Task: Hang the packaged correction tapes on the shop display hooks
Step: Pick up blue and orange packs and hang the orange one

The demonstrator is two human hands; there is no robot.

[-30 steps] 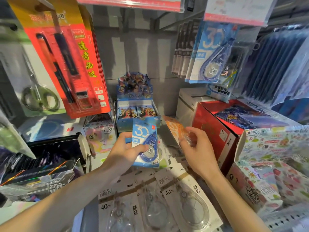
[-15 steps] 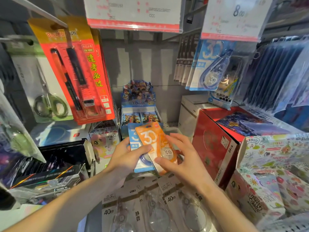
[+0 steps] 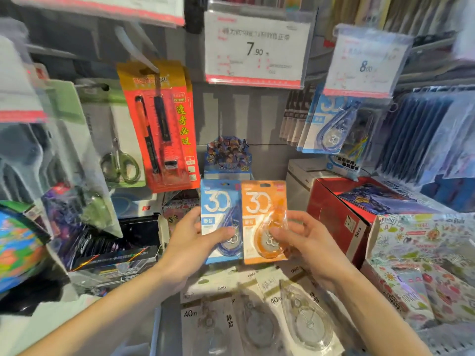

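Observation:
My left hand (image 3: 191, 242) grips a blue packaged correction tape (image 3: 218, 204) marked 30, held upright. Beside it, touching edge to edge, my right hand (image 3: 305, 242) holds an orange packaged correction tape (image 3: 262, 201) of the same kind. Both packs are raised side by side in front of the shelf. More blue correction tape packs (image 3: 326, 127) hang on a display hook at the upper right, under the 8.00 price tag (image 3: 367, 62). Several white 40m correction tape packs (image 3: 282, 312) lie flat below my hands.
A 7.90 price tag (image 3: 254, 50) hangs above the middle. An orange pen pack (image 3: 159, 124) and scissors (image 3: 120, 160) hang at the left. A card box (image 3: 227, 155) stands behind the packs, a red carton (image 3: 341, 217) at the right, patterned boxes (image 3: 421, 255) at the far right.
The view has tilted up. Both hands rose, and the orange pack, which lay over the blue one, now stands upright beside it.

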